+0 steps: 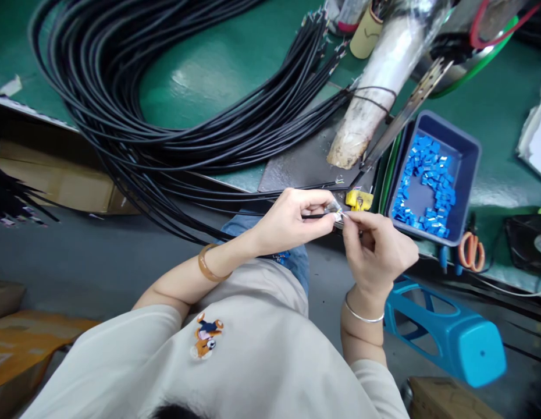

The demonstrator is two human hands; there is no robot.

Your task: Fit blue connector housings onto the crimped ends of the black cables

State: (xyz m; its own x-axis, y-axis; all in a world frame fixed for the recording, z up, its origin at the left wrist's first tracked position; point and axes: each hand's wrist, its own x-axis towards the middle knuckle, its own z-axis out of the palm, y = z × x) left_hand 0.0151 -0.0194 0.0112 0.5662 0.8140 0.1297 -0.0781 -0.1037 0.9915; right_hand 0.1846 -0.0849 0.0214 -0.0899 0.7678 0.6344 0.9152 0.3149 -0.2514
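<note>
My left hand point(292, 218) is closed around the end of a black cable point(312, 216), with the thumb and fingertips close to its tip. Touching the same tip, my right hand point(375, 247) pinches the thin wires that come out of it; the fingertips partly hide them. Just beyond the hands sits a small yellow tool part point(358, 201). More black cables point(253, 196) run in from the left, past my left hand, some with bare coloured wire ends.
A large loop of black cables point(200, 137) covers the green bench point(200, 81). Right of my hands stand a grey bin point(470, 160) of blue connectors point(447, 189) and orange-handled scissors point(471, 253). A whitish wrapped tube point(375, 93) slants overhead. Below is a blue stool point(480, 349).
</note>
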